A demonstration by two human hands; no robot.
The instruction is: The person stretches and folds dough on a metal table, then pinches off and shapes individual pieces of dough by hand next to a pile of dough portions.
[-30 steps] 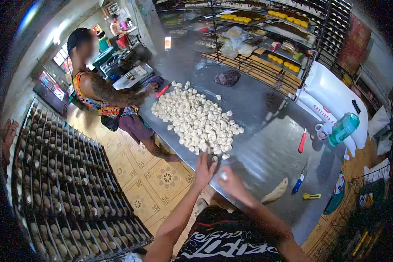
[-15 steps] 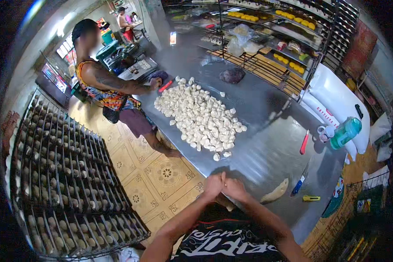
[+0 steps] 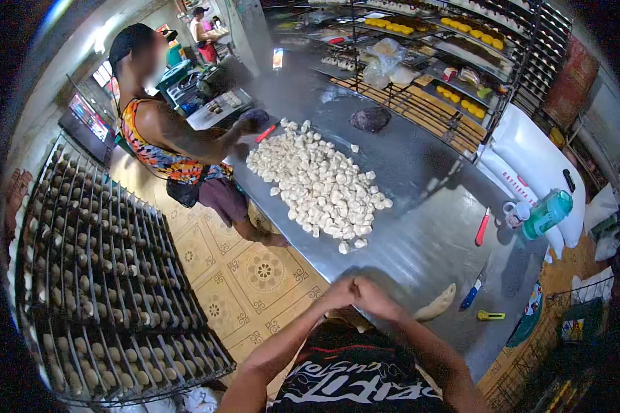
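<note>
My left hand and my right hand meet in front of my chest at the near edge of the metal table. Both have their fingers curled and pressed together; anything between them is hidden. Beyond them lies a large heap of small white dough pieces, with a couple of pieces apart at its near end. Beside my right forearm rests a long strip of dough. Right of it are a blue-handled knife and a small yellow tool.
A person stands at the table's left side, near a red-handled tool. At right are another red-handled tool, a mug, a teal bottle and white sacks. A rack of dough balls stands left.
My hands stay together at the table edge, with the fingers curled in slightly more. The person at left has shifted, the arm now bent closer to the body.
</note>
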